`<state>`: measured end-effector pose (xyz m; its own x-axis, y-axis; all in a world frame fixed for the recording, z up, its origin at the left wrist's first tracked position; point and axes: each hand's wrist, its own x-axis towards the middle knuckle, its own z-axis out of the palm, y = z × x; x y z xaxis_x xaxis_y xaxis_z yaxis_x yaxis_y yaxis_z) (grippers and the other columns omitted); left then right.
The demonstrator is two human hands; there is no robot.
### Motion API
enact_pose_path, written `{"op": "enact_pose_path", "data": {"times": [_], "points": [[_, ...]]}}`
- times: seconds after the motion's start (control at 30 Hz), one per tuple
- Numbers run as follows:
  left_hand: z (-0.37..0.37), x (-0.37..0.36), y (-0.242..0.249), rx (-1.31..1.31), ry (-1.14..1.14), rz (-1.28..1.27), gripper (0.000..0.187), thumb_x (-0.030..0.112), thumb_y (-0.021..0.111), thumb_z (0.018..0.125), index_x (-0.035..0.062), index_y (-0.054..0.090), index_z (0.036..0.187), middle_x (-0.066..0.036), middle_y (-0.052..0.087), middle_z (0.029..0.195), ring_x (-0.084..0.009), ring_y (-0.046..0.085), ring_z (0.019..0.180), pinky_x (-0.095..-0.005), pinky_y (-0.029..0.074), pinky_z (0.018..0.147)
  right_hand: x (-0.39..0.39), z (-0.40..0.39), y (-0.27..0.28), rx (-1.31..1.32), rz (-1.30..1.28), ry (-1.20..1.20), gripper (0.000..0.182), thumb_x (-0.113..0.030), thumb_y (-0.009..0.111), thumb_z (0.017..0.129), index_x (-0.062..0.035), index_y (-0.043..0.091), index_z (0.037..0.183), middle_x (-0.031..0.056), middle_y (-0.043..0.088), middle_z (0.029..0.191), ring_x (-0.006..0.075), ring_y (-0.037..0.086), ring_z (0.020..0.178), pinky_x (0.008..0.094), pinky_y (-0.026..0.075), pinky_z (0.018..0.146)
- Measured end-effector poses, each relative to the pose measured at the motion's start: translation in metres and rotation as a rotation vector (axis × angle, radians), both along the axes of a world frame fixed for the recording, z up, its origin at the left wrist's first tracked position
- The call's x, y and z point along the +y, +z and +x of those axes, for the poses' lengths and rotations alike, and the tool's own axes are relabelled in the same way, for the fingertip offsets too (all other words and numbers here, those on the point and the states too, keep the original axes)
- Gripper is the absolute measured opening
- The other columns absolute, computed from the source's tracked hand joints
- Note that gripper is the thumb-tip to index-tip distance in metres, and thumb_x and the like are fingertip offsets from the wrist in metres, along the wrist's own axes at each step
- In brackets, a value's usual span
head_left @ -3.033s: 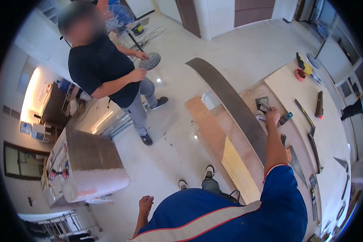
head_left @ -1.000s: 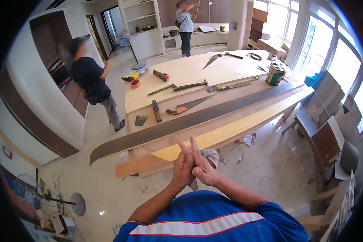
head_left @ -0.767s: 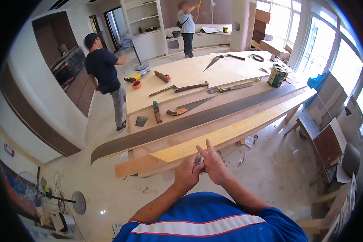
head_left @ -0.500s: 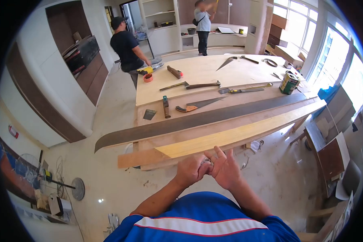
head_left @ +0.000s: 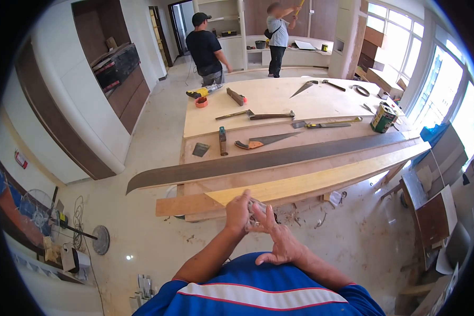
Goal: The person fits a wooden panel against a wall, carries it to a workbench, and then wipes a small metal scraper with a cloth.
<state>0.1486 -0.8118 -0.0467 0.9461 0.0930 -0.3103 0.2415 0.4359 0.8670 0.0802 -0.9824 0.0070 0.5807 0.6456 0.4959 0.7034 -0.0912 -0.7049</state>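
My left hand (head_left: 238, 211) is closed at the near edge of the workbench, around something small and greyish that I cannot make out. Beside it, lower and to the right, my right hand (head_left: 280, 239) has its fingers spread, with the fingertips close to the left hand. Just beyond both hands lies a long yellow board (head_left: 300, 178) with a brown piece (head_left: 181, 205) at its left end. A long dark curved strip (head_left: 258, 159) runs behind it. Farther back are an orange-handled saw (head_left: 271, 140) and a hand plane (head_left: 223, 142).
On the bench (head_left: 205, 117) lie a yellow power tool (head_left: 203, 91), a hammer (head_left: 271, 115), a tape roll (head_left: 201, 102) and a green can (head_left: 383, 118). Two people, one in black (head_left: 204, 52) and one in a light shirt (head_left: 277, 34), stand behind it. A fan (head_left: 101, 239) is at left.
My hands have moved apart somewhat, and the right one has dropped lower with its fingers spread. The person in black has moved away from the power tool and stands more upright.
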Motion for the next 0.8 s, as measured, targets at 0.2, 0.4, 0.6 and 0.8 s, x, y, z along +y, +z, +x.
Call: {"op": "enact_pose_path", "data": {"times": [0.2, 0.4, 0.6, 0.8], "points": [[-0.025, 0.016, 0.072, -0.162, -0.006, -0.306, 0.030, 0.029, 0.054, 0.103, 0.0015, 0.062, 0.093, -0.005, 0.064, 0.077, -0.0098, 0.060, 0.061, -0.0237, 0.047, 0.050, 0.008, 0.014, 0.016, 0.119, 0.413, -0.226, 0.111, -0.062, 0.057, 0.091, 0.0063, -0.001, 0.156, 0.0265, 0.016, 0.163, 0.0364, 0.021, 0.151, 0.0407, 0.022, 0.119], [-0.056, -0.026, 0.101, -0.629, 0.226, 0.358, 0.024, 0.026, 0.058, 0.102, 0.0029, 0.063, 0.098, -0.004, 0.064, 0.087, -0.0098, 0.060, 0.076, -0.0246, 0.048, 0.066, 0.042, 0.018, 0.051, 0.036, 0.415, -0.135, 0.090, -0.055, 0.044, 0.100, 0.0066, 0.011, 0.156, 0.0261, 0.008, 0.164, 0.0368, 0.005, 0.154, 0.0428, 0.009, 0.122], [-0.033, -0.008, 0.150, -0.692, 0.563, 0.294, 0.019, 0.020, 0.061, 0.100, 0.0016, 0.063, 0.096, -0.002, 0.063, 0.084, -0.0089, 0.057, 0.071, -0.0244, 0.048, 0.066, 0.049, -0.005, 0.062, -0.048, 0.352, -0.028, 0.093, -0.060, 0.048, 0.096, 0.0036, 0.017, 0.157, 0.0258, 0.008, 0.164, 0.0383, 0.006, 0.153, 0.0439, 0.008, 0.122], [-0.017, 0.025, 0.178, -0.706, 0.522, 0.034, 0.034, 0.034, 0.052, 0.104, 0.0014, 0.060, 0.102, -0.007, 0.064, 0.090, -0.0145, 0.062, 0.075, -0.0286, 0.052, 0.069, 0.038, -0.016, 0.034, 0.060, 0.325, 0.096, 0.090, -0.057, 0.051, 0.095, 0.0033, 0.022, 0.156, 0.0264, 0.021, 0.161, 0.0393, 0.018, 0.151, 0.0449, 0.019, 0.120]]}}
